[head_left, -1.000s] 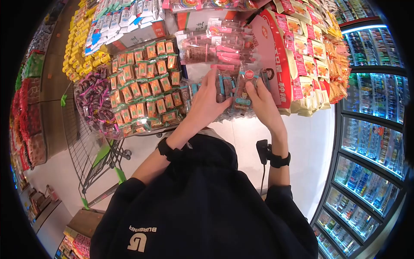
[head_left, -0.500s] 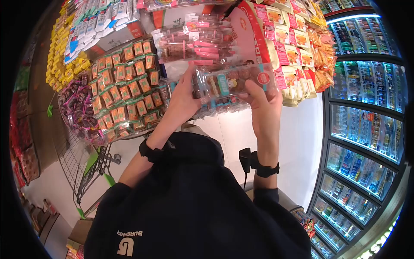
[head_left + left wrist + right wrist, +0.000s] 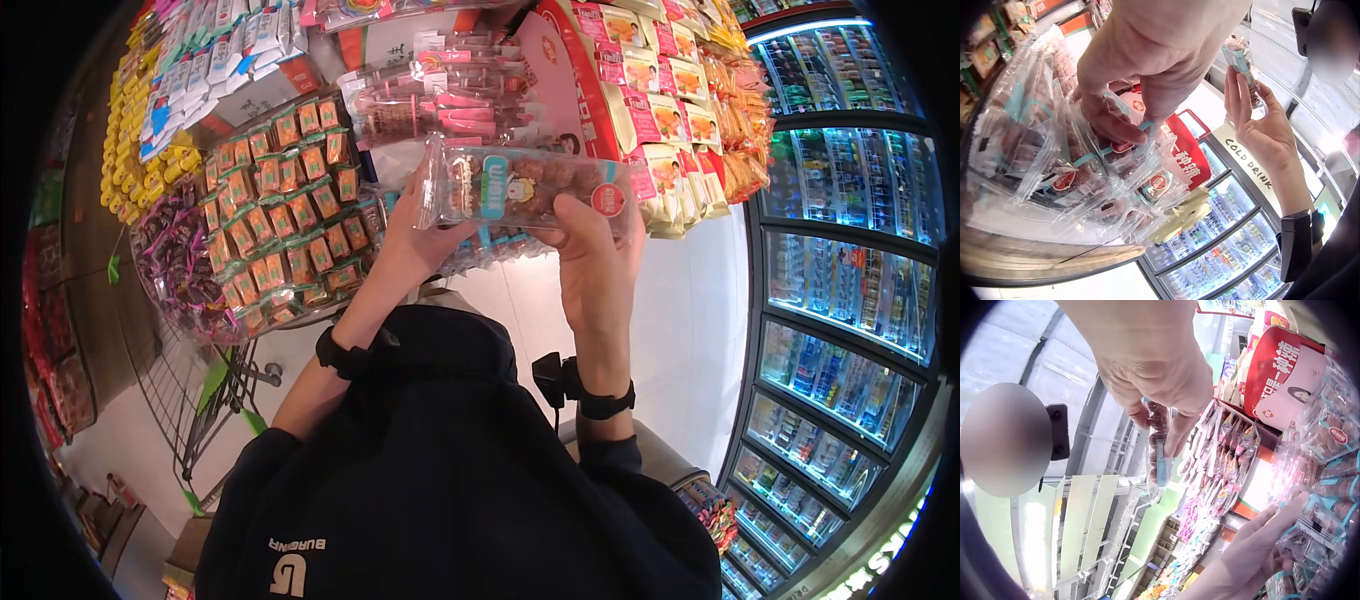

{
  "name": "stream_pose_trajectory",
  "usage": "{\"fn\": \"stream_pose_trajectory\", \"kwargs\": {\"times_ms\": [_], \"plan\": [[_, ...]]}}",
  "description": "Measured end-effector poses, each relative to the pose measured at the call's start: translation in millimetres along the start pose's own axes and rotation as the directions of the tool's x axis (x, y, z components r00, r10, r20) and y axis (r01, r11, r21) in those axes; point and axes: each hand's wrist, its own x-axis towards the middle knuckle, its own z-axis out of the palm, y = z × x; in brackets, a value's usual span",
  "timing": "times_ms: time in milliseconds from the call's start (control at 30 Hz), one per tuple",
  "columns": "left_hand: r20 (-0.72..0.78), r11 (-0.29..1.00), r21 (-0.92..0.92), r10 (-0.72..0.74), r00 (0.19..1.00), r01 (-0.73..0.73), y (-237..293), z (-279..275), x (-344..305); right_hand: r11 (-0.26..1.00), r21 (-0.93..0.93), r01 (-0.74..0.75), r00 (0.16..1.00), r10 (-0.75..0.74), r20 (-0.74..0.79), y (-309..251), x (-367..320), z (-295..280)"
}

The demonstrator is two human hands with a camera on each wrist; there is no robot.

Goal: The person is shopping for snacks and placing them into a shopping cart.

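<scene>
- While my right hand (image 3: 598, 265) pinches the clear snack pack (image 3: 535, 182) near its right end, its long axis runs left to right, the left end passing above my left hand (image 3: 412, 240).
- That hand's bent fingers reach among similar packs (image 3: 1075, 165) — whether gripping one, I can't tell.
- Shiny crinkled film, lumpy brown pieces (image 3: 575, 177), teal label (image 3: 493, 187).

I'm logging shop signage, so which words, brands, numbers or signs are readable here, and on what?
"COLD DRINK": pale sign along the fridges.
"一种", next character unclear: red display board.
"BUR", upside down, rest unclear: black top.
"Fran", ending unclear: red-and-cream bags.
Too small, blurred or cut off: the held snack pack's blue label and red seal; the lit sign.
No number is readable.
</scene>
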Motion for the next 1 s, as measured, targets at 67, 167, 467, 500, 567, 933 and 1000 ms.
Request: {"fn": "stream_pose_trajectory", "kwargs": {"times_ms": [67,167,467,500,567,933,1000], "plan": [[-0.001,0.999,-0.005,0.039,0.999,-0.039,-4.2,0.5,1.0,1.000,-0.008,0.001,1.000,-0.001,-0.009,-0.9,-1.1,0.2],[-0.038,0.978,0.047,0.206,0.978,-0.204,-23.9,4.5,11.1,0.999,-0.037,0.026,1.000,-0.025,0.007,3.2,-0.1,-9.1],[-0.136,0.937,0.241,0.291,0.947,-0.253,-21.5,5.4,11.1,0.623,-0.708,0.332,0.897,-0.440,0.033,14.4,19.6,-24.2],[-0.154,0.915,0.279,0.343,0.926,-0.293,-24.7,6.1,12.6,0.643,-0.680,0.352,0.900,-0.431,0.059,27.6,23.9,-32.9],[-0.180,0.860,0.357,0.446,0.877,-0.365,-35.8,9.4,17.4,0.603,-0.711,0.362,0.894,-0.440,0.083,38.9,25.0,-32.5],[-0.083,0.966,0.150,0.224,0.971,-0.210,-18.1,3.3,6.9,-0.073,-0.931,0.358,0.871,-0.333,0.362,81.2,8.3,-31.5],[-0.136,0.942,0.210,0.293,0.946,-0.262,-21.7,7.1,9.6,-0.059,-0.925,0.374,0.875,-0.307,0.373,80.9,10.5,-33.4]]}}
